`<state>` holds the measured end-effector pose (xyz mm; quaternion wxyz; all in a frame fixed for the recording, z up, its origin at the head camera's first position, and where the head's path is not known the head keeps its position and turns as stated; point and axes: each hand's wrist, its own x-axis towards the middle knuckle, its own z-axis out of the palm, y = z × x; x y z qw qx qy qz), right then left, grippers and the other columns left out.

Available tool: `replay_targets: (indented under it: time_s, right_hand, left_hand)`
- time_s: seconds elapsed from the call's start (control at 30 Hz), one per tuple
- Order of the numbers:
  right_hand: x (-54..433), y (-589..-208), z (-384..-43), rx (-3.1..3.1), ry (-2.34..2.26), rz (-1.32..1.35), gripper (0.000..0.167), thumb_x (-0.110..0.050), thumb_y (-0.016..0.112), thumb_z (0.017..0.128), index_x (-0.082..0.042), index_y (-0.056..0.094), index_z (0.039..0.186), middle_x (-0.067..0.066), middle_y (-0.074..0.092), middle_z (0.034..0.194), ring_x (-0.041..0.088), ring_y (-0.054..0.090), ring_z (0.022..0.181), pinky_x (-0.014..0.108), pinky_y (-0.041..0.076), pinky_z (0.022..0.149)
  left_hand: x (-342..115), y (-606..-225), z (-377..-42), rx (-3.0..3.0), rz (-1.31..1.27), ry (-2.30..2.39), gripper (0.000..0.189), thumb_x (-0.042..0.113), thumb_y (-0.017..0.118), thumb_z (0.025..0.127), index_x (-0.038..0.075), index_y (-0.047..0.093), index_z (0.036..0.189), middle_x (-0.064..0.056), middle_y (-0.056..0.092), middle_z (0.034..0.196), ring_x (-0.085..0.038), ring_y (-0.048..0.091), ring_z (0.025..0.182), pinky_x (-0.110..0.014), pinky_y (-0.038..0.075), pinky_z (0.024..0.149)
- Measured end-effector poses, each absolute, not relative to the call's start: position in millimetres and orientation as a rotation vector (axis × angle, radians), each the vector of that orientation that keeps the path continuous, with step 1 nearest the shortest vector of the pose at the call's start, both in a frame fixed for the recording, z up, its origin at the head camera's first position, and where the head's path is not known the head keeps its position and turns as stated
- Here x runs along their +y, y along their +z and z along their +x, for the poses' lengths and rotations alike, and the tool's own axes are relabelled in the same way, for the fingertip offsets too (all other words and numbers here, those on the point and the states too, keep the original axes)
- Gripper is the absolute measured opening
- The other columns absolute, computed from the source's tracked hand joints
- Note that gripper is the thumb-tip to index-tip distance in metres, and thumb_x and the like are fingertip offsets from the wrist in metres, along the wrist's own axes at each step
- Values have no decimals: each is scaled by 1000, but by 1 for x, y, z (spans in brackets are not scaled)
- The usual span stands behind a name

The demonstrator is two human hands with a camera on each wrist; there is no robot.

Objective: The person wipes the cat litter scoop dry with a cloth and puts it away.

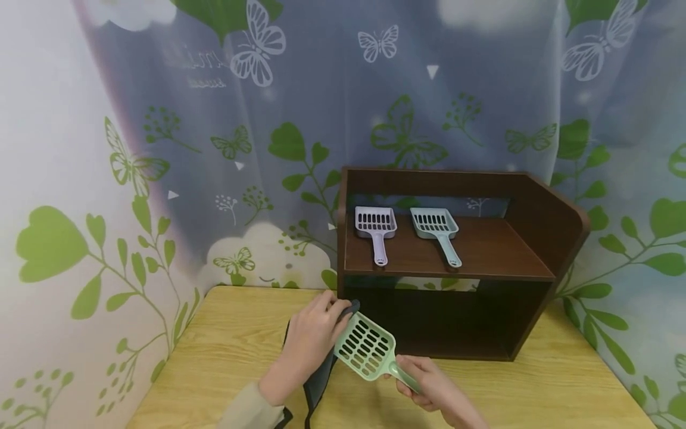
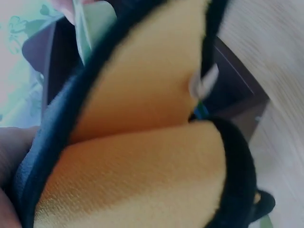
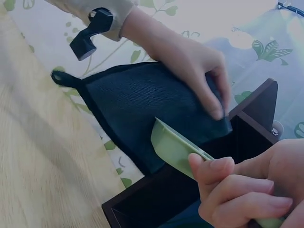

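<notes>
A pale green slotted litter scoop is held by its handle in my right hand, its slotted face turned up toward the head camera. My left hand pinches the edge of a dark cloth at the scoop's front left corner. In the right wrist view the cloth hangs spread behind the scoop, with a black border and a corner loop. An orange-yellow side of the cloth fills the left wrist view. Whether the cloth touches the scoop cannot be told.
A dark brown two-level shelf stands on the wood-grain table, just beyond the hands. On its upper board lie a lavender scoop and a blue-grey scoop, handles toward me. A leaf-and-butterfly curtain hangs behind.
</notes>
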<state>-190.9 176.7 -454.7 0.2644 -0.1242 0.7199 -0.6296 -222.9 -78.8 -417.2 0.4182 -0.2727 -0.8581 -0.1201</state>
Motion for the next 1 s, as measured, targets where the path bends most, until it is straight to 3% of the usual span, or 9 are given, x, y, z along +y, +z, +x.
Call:
replay_targets:
  time_s: [0.53,0.83,1.0]
  right_hand:
    - [166,-454,-190,2035,-1696,-355,49,-33,37,111,10,60,116,-4,47,67,1,21,41,17,20,39]
    - [168,-454,-193,2065,-1710,-321,45,-26,34,112,9,62,111,-3,49,67,1,21,42,16,22,40]
    - [176,-456,-195,2053,-1737,-339,45,-25,35,112,11,62,112,-3,50,69,0,22,42,17,23,40]
  left_hand:
    - [-45,-442,-215,-2362,-660,-417,13,24,86,82,14,79,87,4,63,81,-10,63,63,-23,50,50]
    - [-24,-446,-213,-2479,-795,-614,8,23,78,91,16,80,93,5,64,84,-8,63,66,-18,47,54]
    - [-29,-441,-214,-2570,-943,-573,11,27,72,96,20,80,99,8,60,86,1,51,62,-13,38,51]
